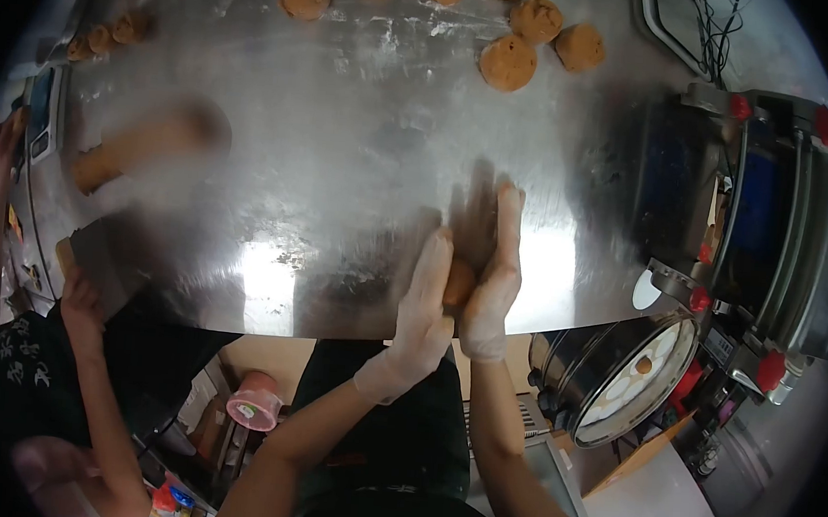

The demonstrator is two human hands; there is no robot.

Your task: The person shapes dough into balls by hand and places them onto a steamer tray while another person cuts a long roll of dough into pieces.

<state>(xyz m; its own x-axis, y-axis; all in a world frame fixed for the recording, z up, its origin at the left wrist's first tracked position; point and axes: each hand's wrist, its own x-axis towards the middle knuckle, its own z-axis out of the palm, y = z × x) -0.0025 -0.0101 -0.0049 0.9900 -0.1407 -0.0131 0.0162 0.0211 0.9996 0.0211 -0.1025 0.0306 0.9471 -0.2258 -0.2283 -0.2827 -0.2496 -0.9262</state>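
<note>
Here we had both gloved hands raised on edge over the near rim of the steel table (365, 140), palms facing each other, with a dough ball (458, 283) pressed between them. Our left hand (421, 319) stood on the near side of the ball, our right hand (492, 283) on the far side, its fingers (508, 217) reaching further out over the table than the left's. The ball sat low in the grip, near the heels of the palms, so the two hands were clamped flat on it from either side rather than curled around it. We could see only a sliver of the dough; it looked round, with no clear long axis. Neither hand was nearer than the other, since both touched it.

Well apart, at the far edge of the floured table, lay a scatter of flattened dough pieces (507, 61). To our left a co-worker's hand (80, 295) rested at the table's edge, and a blurred brown roll (143, 148) lay beyond it. To our right stood a machine (771, 226) with red knobs, and below it a round pan (617, 378).
</note>
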